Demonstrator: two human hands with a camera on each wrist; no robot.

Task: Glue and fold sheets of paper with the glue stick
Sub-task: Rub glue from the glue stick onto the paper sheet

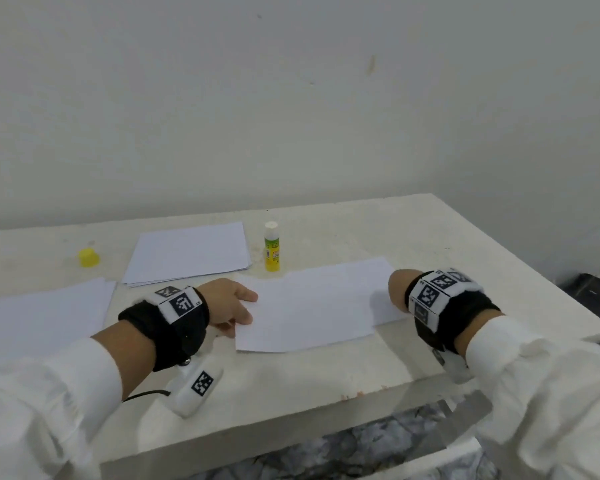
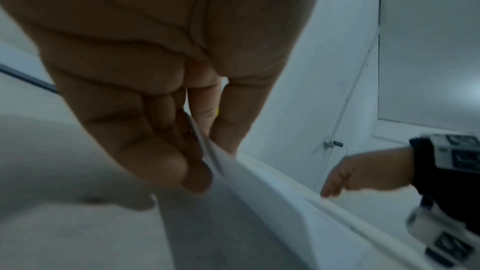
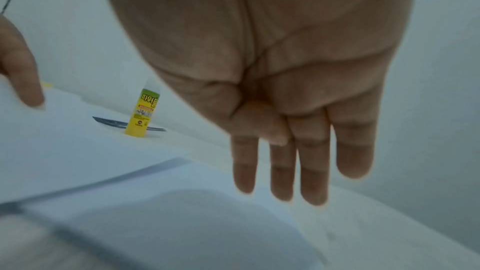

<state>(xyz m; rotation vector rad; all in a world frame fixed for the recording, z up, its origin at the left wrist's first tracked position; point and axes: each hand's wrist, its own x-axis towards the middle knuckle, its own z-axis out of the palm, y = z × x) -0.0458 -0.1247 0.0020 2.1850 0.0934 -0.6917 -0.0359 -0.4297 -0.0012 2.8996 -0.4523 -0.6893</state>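
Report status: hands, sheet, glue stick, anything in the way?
Left hand pinches the folded sheet at its left edge. Right hand open, fingers straight, above the sheet's right end. Glue stick upright, uncapped, behind the sheet. Nothing in the way.

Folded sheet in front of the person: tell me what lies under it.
Under the folded sheet only the table shows around its edges. The left hand pinches its left edge. Anything beneath the middle is covered.

Obstacles sit along the far side of your bench.
The upright yellow-and-green glue stick stands just behind the folded white sheet; the white paper stack and small yellow cap lie left; the near pale bench strip is bare.
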